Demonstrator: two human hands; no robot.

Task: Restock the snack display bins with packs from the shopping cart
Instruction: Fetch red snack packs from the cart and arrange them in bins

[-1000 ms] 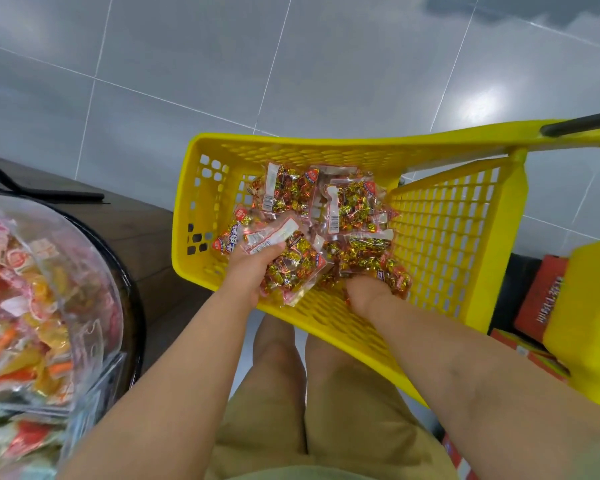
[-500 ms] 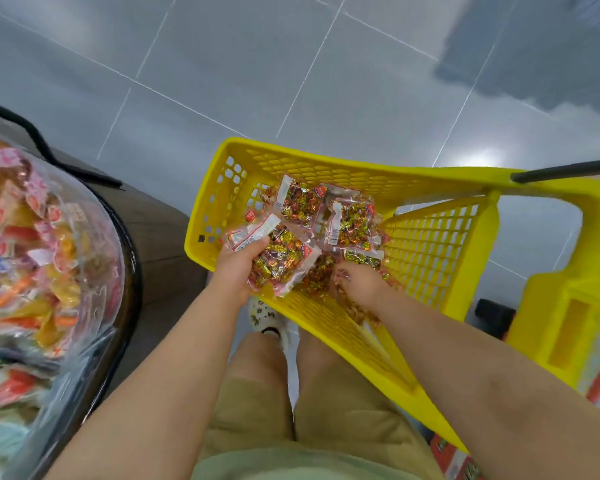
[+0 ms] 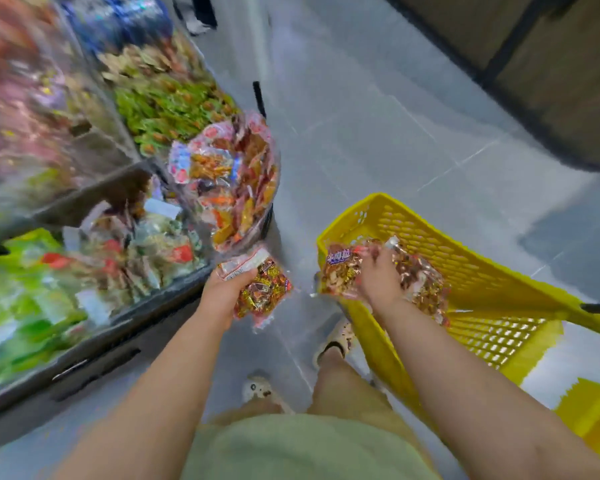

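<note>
One candy pack (image 3: 264, 289) is gripped by the left hand (image 3: 220, 294) beside the display bins (image 3: 136, 317) — long axis slanted, white label end toward them. A bunch of packs (image 3: 340, 271) — number unclear — is clutched by the right hand (image 3: 378, 277) over the rim of the yellow cart (image 3: 465, 268). Farther off, a round bin (image 3: 274, 174) is filled with snacks.

Bright, even indoor light, heavy motion blur across the display bins (image 3: 118, 327) at left, wide-angle bending at edges

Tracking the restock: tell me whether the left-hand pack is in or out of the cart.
Out. The left hand grips the pack over the floor, between the yellow cart and the display bins.
</note>
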